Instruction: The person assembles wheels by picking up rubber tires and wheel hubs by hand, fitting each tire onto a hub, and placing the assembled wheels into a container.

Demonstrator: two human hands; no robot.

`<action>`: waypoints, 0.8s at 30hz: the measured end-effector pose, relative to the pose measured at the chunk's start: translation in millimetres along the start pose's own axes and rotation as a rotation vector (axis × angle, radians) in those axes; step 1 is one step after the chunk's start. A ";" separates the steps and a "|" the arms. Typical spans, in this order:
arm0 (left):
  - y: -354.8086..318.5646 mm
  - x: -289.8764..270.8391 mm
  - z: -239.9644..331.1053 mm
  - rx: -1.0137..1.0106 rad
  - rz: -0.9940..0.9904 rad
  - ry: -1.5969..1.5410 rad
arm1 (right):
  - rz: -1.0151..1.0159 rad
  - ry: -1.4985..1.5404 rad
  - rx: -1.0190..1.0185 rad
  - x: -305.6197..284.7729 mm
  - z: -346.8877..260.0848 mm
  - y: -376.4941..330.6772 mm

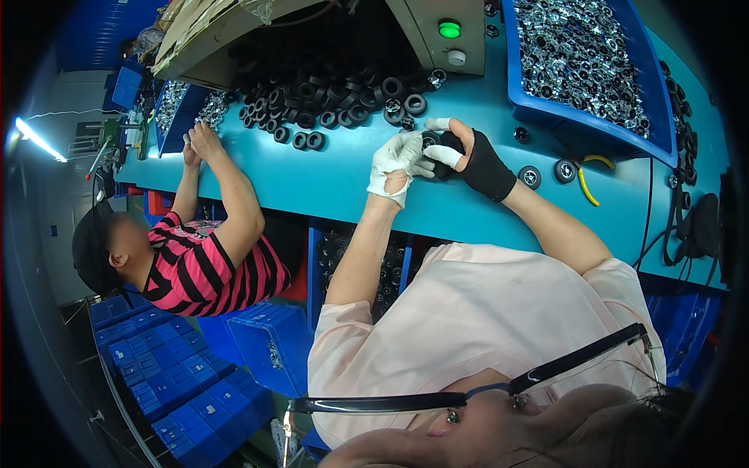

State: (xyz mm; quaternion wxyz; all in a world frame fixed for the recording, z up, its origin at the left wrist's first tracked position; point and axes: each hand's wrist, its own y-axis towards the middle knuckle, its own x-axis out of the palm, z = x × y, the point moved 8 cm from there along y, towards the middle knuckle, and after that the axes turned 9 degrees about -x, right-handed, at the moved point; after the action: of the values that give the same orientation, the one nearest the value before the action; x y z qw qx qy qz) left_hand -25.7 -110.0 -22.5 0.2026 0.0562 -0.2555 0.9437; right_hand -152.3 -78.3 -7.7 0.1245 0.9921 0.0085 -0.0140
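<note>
My left hand (396, 165), in a white glove, and my right hand (488, 168), in a black fingerless glove with white finger covers, meet over the front of the table. Between them is a small black toy-like wheel (447, 141), its tyre partly covered by my fingers. Both hands are closed around it. Just beyond lies a heap of loose black rubber tyres (337, 100). Right of my right hand rest two finished-looking wheels, one wheel (530, 177) and another wheel (565, 171), beside a yellow-handled hand tool (587, 186).
A blue bin (573, 139) full of shiny chrome hubs stands at the far right. Behind the tyres is a beige housing (460, 56) with a lit green lamp. At left, a co-worker's hands (201, 144) work near smaller bins. Blue crates (172, 390) stack on the floor.
</note>
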 end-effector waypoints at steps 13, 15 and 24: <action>-3.3 -0.6 10.1 0.076 0.057 -0.206 | 0.005 0.188 0.008 -1.7 -2.3 2.8; -11.2 -1.8 20.8 0.316 0.053 0.053 | -0.011 0.402 0.235 3.2 -0.6 -0.2; -32.1 13.6 41.7 0.605 0.110 0.225 | -0.033 0.306 0.092 -2.9 -6.2 5.8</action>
State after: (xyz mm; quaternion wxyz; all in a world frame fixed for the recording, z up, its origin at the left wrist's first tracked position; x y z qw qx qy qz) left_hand -24.8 -101.0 31.1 0.1525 -0.0049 0.0578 0.9866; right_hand -154.9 -82.4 -0.1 0.0758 0.9870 0.0432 0.1351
